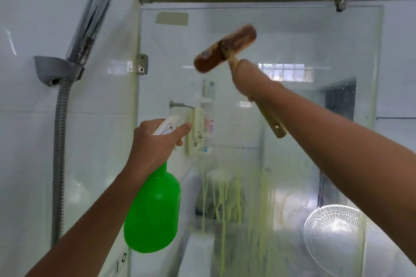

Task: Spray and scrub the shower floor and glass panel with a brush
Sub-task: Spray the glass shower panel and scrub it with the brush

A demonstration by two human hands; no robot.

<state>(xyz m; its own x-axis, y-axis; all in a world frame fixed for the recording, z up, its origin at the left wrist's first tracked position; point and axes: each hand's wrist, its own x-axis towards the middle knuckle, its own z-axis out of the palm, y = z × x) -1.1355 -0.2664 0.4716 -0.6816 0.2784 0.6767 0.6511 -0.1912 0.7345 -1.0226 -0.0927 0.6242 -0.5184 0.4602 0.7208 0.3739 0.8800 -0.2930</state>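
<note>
Brush (225,48) head is motion-blurred, so no telling the bristles. Stuff behind the glass panel (292,119) is hazy under yellow-green drips. Fan (337,238) is cut off at the bottom edge.

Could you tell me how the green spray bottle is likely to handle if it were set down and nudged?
The green spray bottle looks like thin plastic, so probably light. Its wide body under a narrow neck suggests it would stand steadily. The left hand grips the neck; drips on the glass panel suggest slipperiness.

Green spray bottle (153,213), white trigger head; brown brush (225,48); yellow-green streaks on glass panel (292,119).
</note>
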